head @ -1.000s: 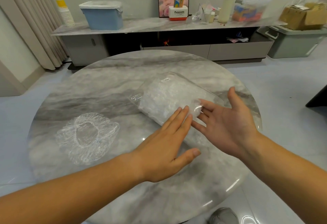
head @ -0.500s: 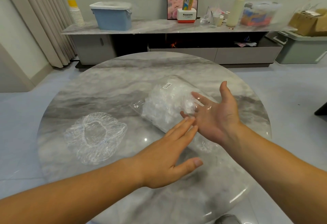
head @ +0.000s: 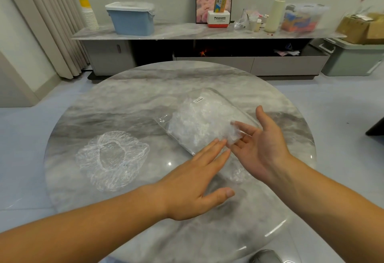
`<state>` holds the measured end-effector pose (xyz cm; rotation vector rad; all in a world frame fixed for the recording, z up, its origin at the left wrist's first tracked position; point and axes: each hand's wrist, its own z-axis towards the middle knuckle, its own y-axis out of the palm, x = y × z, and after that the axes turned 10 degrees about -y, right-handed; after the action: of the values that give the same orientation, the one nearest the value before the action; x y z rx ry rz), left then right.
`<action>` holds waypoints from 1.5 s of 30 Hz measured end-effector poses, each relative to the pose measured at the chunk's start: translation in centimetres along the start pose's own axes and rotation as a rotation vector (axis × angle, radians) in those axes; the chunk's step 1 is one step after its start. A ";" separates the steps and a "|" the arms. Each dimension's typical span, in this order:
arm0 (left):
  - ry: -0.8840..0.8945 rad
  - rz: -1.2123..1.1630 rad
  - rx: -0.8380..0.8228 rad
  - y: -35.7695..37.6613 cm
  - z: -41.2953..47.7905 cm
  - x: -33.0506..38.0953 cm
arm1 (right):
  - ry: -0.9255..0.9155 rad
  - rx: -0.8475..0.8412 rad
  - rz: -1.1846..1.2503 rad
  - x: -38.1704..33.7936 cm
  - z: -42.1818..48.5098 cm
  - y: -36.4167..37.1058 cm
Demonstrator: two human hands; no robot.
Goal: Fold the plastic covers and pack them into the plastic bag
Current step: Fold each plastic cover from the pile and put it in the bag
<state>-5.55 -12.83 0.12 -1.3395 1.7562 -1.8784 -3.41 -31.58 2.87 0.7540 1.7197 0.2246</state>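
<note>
Near the middle of the tabletop (head: 145, 100), toward its right edge: a clear plastic bag (head: 203, 117), stuffed with covers, mouth turned to the near side for loading. Right grip (head: 259, 146) spread, palm up, fingertips at that mouth, likely to hold it wide. Left grip (head: 195, 179) flat, fingers straight, clasping nothing, tips at the bag's near end, probably steadying. By the left edge, one elastic-rimmed plastic cover (head: 112, 159), unfolded.

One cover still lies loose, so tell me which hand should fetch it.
Left. The left hand is open, empty and nearer the loose cover; the right hand has fingers at the plastic bag.
</note>
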 end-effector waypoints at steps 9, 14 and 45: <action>0.028 -0.058 0.027 -0.2 -0.1 -0.2 | 0.049 -0.154 -0.080 0.6 1.5 1.1; 0.029 -0.053 0.038 -0.3 -0.2 -0.6 | 0.098 -0.180 0.093 0.7 1.5 1.5; 0.056 0.054 0.019 0.2 -0.5 -2.2 | -0.005 -0.066 0.088 -0.4 -1.2 -2.5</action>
<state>-4.82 -11.03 -0.96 -1.2319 1.7774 -1.9164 -5.35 -33.45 2.26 0.7819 1.6678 0.3386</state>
